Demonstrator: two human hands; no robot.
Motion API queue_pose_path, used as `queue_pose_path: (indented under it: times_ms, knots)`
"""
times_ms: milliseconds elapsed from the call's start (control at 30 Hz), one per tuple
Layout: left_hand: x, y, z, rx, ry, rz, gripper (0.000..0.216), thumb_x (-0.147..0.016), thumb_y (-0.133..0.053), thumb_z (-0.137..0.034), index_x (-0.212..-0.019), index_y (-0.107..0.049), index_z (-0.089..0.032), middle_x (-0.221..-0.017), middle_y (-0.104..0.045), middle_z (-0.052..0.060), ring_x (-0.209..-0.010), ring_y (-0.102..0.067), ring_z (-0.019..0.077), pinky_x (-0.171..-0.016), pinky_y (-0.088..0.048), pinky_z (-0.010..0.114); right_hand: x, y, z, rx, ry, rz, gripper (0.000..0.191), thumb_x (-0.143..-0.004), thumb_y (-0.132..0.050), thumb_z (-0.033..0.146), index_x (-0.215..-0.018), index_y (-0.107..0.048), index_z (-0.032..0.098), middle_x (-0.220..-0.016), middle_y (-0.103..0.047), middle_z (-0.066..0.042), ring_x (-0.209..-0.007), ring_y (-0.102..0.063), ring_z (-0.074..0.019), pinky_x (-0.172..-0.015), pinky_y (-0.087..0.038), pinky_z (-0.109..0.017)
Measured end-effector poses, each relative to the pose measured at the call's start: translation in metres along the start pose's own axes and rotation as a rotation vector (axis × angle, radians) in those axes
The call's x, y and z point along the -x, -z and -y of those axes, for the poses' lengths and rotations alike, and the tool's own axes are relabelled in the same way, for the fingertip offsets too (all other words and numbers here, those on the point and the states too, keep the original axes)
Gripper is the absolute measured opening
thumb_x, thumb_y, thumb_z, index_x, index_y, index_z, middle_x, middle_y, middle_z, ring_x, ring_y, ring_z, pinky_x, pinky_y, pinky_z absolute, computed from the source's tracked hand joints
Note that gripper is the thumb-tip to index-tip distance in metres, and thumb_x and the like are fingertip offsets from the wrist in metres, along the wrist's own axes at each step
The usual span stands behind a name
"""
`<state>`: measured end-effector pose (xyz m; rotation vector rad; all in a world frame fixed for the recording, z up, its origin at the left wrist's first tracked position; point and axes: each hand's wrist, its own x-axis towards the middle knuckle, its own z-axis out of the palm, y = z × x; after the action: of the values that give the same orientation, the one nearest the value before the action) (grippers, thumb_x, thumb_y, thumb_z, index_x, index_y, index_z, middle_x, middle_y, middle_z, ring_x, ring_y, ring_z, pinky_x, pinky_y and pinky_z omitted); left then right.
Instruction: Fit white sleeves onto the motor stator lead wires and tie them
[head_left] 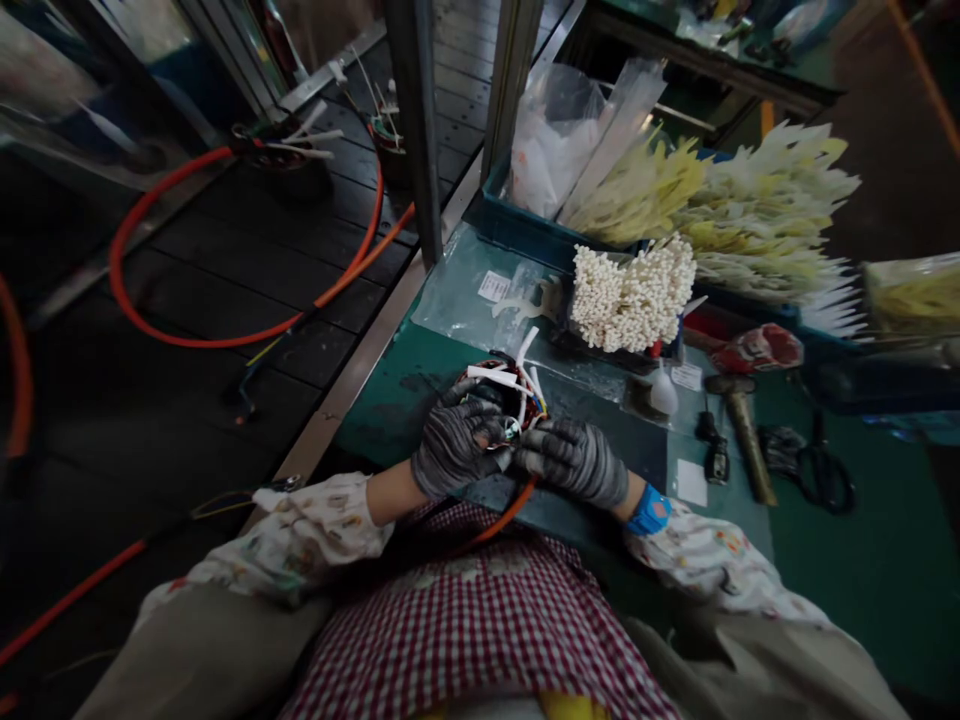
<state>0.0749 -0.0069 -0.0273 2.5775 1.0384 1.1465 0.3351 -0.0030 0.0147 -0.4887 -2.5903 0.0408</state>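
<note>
A round motor stator [489,392] with copper windings and dark inner parts sits on the near edge of the bench. My left hand [455,447], in a grey striped glove, is closed around its near left side. My right hand [574,460], gloved alike, has its fingers pinched at the near right side, where thin coloured wires [541,408] come out. White insulating sleeves [527,345] stick up from the winding. An orange cable [511,510] runs from under the right hand toward my lap. The fingertips partly hide the wires between my hands.
A bundle of thin white tubes [634,295] stands beyond the stator. Behind are blue bins [517,230] with yellowish leaf-like pieces [765,220]. A hammer [746,440] and black scissors [823,470] lie right. Another stator with a red-orange cable [172,335] lies left, beyond a metal post [420,120].
</note>
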Motion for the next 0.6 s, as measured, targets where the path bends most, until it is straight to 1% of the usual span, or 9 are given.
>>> queue_pose_path:
  times_ms: [167, 233, 300, 367, 433, 467, 500, 533, 600]
  knots:
    - [0.001, 0.000, 0.001, -0.008, 0.054, 0.101, 0.018, -0.097, -0.073, -0.043, -0.106, -0.078, -0.028, -0.108, -0.086, 0.004, -0.107, -0.082, 0.0244, -0.130, -0.051, 0.054, 0.004, -0.003, -0.002, 0.040, -0.012, 0.003, 0.017, -0.104, -0.075, 0.017, -0.114, -0.083, 0.029, -0.112, -0.083, -0.006, -0.097, -0.075, -0.0197, -0.077, -0.062, -0.029]
    - [0.001, 0.001, 0.001, 0.014, 0.072, 0.125, 0.018, -0.097, -0.072, -0.041, -0.107, -0.080, -0.029, -0.111, -0.086, 0.004, -0.110, -0.082, 0.0260, -0.131, -0.050, 0.057, 0.007, -0.004, 0.002, -0.028, 0.001, -0.002, 0.015, -0.104, -0.074, 0.018, -0.110, -0.083, 0.030, -0.111, -0.084, -0.005, -0.100, -0.076, -0.0201, -0.082, -0.064, -0.032]
    - [0.000, 0.003, 0.000, 0.034, 0.095, 0.141, 0.020, -0.098, -0.069, -0.042, -0.109, -0.081, -0.031, -0.113, -0.086, 0.003, -0.111, -0.081, 0.0269, -0.131, -0.050, 0.057, 0.005, -0.002, 0.008, -0.170, -0.031, 0.035, 0.014, -0.108, -0.070, 0.023, -0.107, -0.082, 0.029, -0.111, -0.085, -0.004, -0.103, -0.078, -0.0198, -0.089, -0.065, -0.035]
    - [-0.002, 0.005, -0.001, 0.034, 0.104, 0.156, 0.022, -0.101, -0.065, -0.043, -0.111, -0.081, -0.032, -0.113, -0.086, 0.002, -0.112, -0.081, 0.0265, -0.131, -0.050, 0.056, -0.005, 0.001, 0.016, -0.400, -0.186, 0.116, 0.019, -0.113, -0.063, 0.029, -0.107, -0.081, 0.026, -0.106, -0.085, -0.004, -0.097, -0.078, -0.0178, -0.089, -0.065, -0.032]
    - [-0.004, 0.007, -0.002, 0.018, 0.069, 0.118, 0.024, -0.104, -0.061, -0.044, -0.111, -0.080, -0.031, -0.111, -0.086, 0.001, -0.110, -0.081, 0.0248, -0.130, -0.052, 0.053, -0.025, 0.001, 0.019, -0.597, -0.444, 0.180, 0.029, -0.115, -0.056, 0.034, -0.102, -0.080, 0.023, -0.092, -0.083, -0.002, -0.081, -0.076, -0.0153, -0.078, -0.063, -0.027]
    - [-0.005, 0.007, -0.002, 0.009, 0.044, 0.085, 0.024, -0.105, -0.060, -0.043, -0.112, -0.080, -0.031, -0.112, -0.086, 0.000, -0.110, -0.081, 0.0241, -0.128, -0.053, 0.053, -0.037, -0.001, 0.017, -0.633, -0.571, 0.178, 0.032, -0.115, -0.055, 0.035, -0.098, -0.080, 0.023, -0.085, -0.081, -0.001, -0.074, -0.074, -0.0150, -0.073, -0.062, -0.026]
    - [-0.006, 0.007, -0.002, 0.000, 0.018, 0.049, 0.022, -0.106, -0.061, -0.042, -0.112, -0.079, -0.030, -0.114, -0.086, 0.001, -0.111, -0.081, 0.0239, -0.127, -0.054, 0.053, -0.049, -0.004, 0.013, -0.616, -0.671, 0.150, 0.033, -0.114, -0.055, 0.037, -0.096, -0.079, 0.023, -0.082, -0.079, -0.001, -0.071, -0.072, -0.0159, -0.071, -0.061, -0.027]
    - [-0.006, 0.007, -0.002, -0.008, -0.003, 0.019, 0.020, -0.106, -0.064, -0.040, -0.112, -0.079, -0.029, -0.116, -0.086, 0.002, -0.113, -0.081, 0.0243, -0.127, -0.054, 0.054, -0.060, -0.008, 0.007, -0.557, -0.723, 0.093, 0.029, -0.112, -0.058, 0.038, -0.098, -0.079, 0.024, -0.084, -0.079, -0.002, -0.074, -0.072, -0.0181, -0.073, -0.062, -0.030]
    - [-0.006, 0.007, 0.001, -0.016, -0.039, -0.005, 0.013, -0.104, -0.071, -0.035, -0.110, -0.079, -0.027, -0.120, -0.085, 0.004, -0.119, -0.079, 0.0261, -0.126, -0.055, 0.056, -0.075, -0.015, -0.007, -0.463, -0.716, -0.022, 0.023, -0.108, -0.061, 0.037, -0.102, -0.079, 0.024, -0.096, -0.080, -0.007, -0.088, -0.074, -0.0235, -0.084, -0.064, -0.039]
